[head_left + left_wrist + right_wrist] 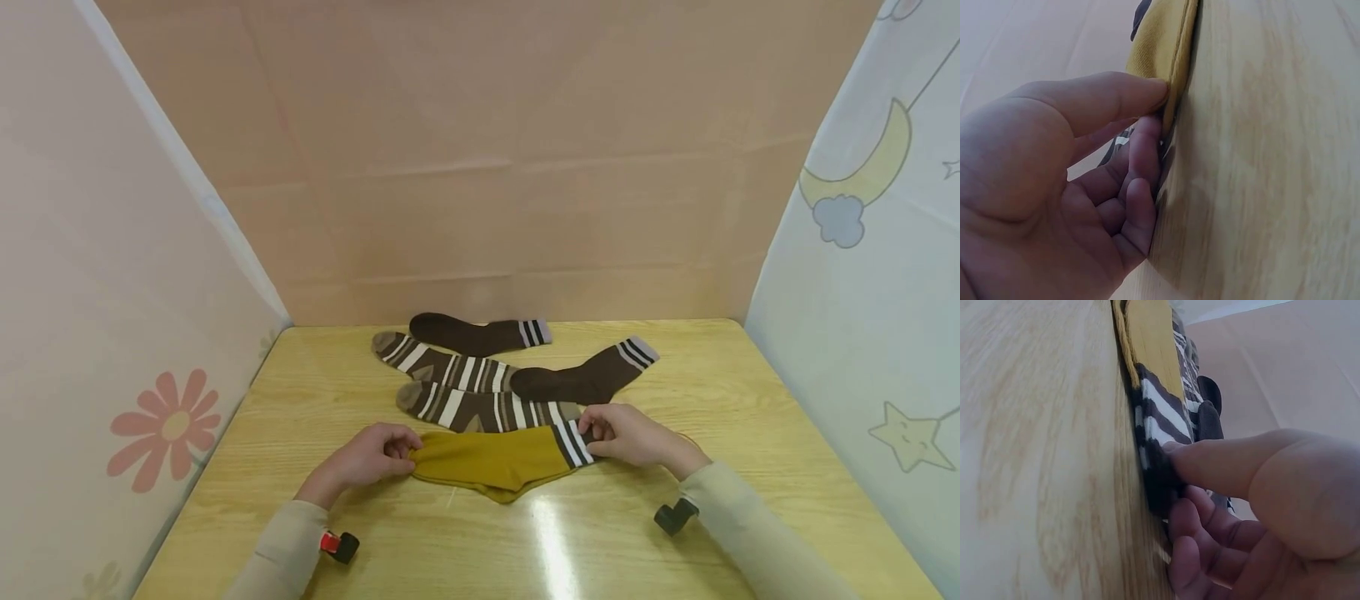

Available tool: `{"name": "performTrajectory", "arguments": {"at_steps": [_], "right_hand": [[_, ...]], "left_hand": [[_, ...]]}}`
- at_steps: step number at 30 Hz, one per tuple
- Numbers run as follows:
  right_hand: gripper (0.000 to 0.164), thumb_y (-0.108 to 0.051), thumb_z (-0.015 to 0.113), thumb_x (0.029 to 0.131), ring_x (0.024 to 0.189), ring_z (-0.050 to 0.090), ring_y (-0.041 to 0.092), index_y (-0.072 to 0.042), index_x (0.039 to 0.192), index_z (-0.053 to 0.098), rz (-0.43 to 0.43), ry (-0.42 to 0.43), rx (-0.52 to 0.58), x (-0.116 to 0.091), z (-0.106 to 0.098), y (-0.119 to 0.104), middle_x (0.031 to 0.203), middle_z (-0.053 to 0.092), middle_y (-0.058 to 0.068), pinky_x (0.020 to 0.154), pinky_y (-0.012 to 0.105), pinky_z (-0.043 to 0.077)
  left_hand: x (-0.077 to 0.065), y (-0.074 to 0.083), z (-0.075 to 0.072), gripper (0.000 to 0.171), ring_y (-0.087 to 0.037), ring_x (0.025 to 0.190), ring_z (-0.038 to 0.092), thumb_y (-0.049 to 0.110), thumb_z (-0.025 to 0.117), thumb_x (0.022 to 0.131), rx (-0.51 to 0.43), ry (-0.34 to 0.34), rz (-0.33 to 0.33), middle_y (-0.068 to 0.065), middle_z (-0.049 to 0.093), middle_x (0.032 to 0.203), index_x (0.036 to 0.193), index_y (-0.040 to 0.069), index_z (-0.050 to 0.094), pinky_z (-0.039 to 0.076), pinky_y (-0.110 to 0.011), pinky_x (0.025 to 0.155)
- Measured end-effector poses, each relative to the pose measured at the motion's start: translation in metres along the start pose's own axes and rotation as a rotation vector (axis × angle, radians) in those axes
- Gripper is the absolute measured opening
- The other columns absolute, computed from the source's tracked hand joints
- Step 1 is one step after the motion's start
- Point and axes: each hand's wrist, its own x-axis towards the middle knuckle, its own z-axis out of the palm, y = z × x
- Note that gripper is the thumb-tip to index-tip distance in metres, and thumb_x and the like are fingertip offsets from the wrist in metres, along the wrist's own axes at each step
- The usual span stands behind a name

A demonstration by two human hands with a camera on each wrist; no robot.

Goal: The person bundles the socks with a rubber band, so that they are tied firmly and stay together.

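Observation:
A mustard-yellow sock [487, 457] with a dark, white-striped cuff lies stretched out flat near the middle of the table. In the head view its edges look doubled, as if two socks are stacked. My left hand [377, 454] pinches the toe end between thumb and fingers, and the left wrist view shows the yellow fabric [1159, 47] at the thumb tip. At the other end my right hand [628, 435] pinches the striped cuff [1163, 412], thumb on top and fingers curled below. Both hands rest low, close to the wood.
Behind the yellow sock lie two brown socks with white stripes, one nearer [483, 408] and one farther [450, 367]. A plain dark brown sock [480, 336] is at the back; another [577, 383] overlaps the striped ones at right. Cloth walls [480, 208] enclose the wooden table [420, 550].

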Motion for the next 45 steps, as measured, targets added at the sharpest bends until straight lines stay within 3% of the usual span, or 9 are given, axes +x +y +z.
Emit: {"name": "performTrajectory", "arguments": {"at_steps": [15, 27, 32, 40, 45], "right_hand": [[0.017, -0.011, 0.077, 0.096, 0.073, 0.056, 0.006, -0.009, 0.110, 0.067, -0.004, -0.005, -0.018, 0.000, -0.003, 0.000, 0.086, 0.062, -0.005, 0.069, 0.027, 0.052], [0.010, -0.016, 0.073, 0.100, 0.073, 0.058, 0.004, -0.011, 0.108, 0.069, -0.009, 0.068, -0.044, -0.001, -0.005, 0.001, 0.088, 0.065, -0.008, 0.069, 0.027, 0.053], [0.012, -0.015, 0.073, 0.099, 0.077, 0.059, 0.004, -0.009, 0.109, 0.069, 0.003, 0.112, -0.065, 0.002, -0.004, 0.001, 0.091, 0.065, -0.007, 0.071, 0.027, 0.054], [0.019, -0.016, 0.072, 0.100, 0.085, 0.062, 0.010, -0.004, 0.113, 0.067, 0.090, 0.175, -0.041, 0.010, -0.002, -0.003, 0.096, 0.068, -0.002, 0.076, 0.030, 0.055], [0.024, -0.019, 0.073, 0.100, 0.088, 0.066, 0.015, 0.000, 0.114, 0.067, 0.147, 0.183, -0.050, 0.016, 0.000, -0.004, 0.098, 0.070, 0.003, 0.080, 0.036, 0.057]], "left_hand": [[-0.001, 0.001, 0.001, 0.022, -0.010, 0.074, 0.055, 0.013, 0.078, 0.095, 0.029, 0.027, 0.020, 0.001, 0.061, 0.086, 0.114, 0.007, 0.070, 0.048, -0.025, 0.069], [0.002, 0.001, 0.001, 0.024, -0.012, 0.074, 0.056, 0.020, 0.074, 0.100, 0.037, 0.078, -0.031, 0.000, 0.063, 0.087, 0.119, 0.007, 0.069, 0.048, -0.025, 0.065], [0.005, 0.003, -0.004, 0.022, -0.016, 0.075, 0.059, 0.018, 0.073, 0.100, 0.006, 0.149, -0.043, -0.002, 0.065, 0.089, 0.118, 0.006, 0.070, 0.050, -0.027, 0.064], [0.012, 0.007, -0.012, 0.012, -0.018, 0.079, 0.061, 0.011, 0.072, 0.100, 0.008, 0.324, -0.099, -0.005, 0.069, 0.097, 0.111, 0.005, 0.071, 0.052, -0.030, 0.069], [0.017, 0.004, -0.013, 0.025, -0.025, 0.091, 0.067, 0.013, 0.072, 0.100, 0.027, 0.413, -0.166, -0.013, 0.069, 0.114, 0.122, 0.002, 0.067, 0.057, -0.040, 0.082]]}}
